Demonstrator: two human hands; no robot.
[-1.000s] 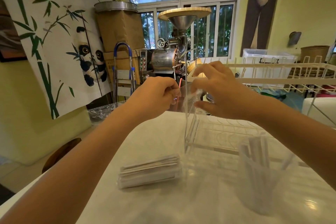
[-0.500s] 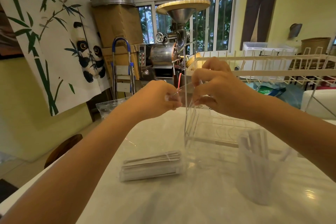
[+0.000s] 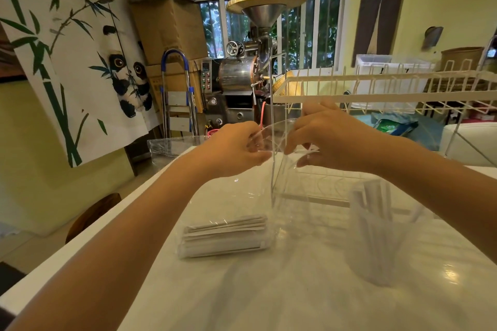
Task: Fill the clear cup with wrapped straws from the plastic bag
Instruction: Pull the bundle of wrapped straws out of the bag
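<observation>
My left hand [image 3: 234,148] and my right hand [image 3: 328,140] are raised over the white table [image 3: 269,298], each pinching one side of the mouth of the clear plastic bag [image 3: 271,188]. The bag hangs down to the table, and its bottom holds a bundle of white wrapped straws [image 3: 226,235] lying flat. At the right stands the clear cup [image 3: 376,263], upright, with several wrapped straws [image 3: 372,204] standing in it. Both hands are left of and above the cup, apart from it.
A clear acrylic stand [image 3: 309,196] rises just behind the bag. A white wire rack [image 3: 376,97] spans the back right above the table. Another clear plastic packet [image 3: 172,146] lies at the table's far left corner. A dark chair back [image 3: 91,212] sits beside the left edge.
The bag's mouth has been pulled wider between my two hands. Both hands sit a little lower in view, still gripping the bag's top edges.
</observation>
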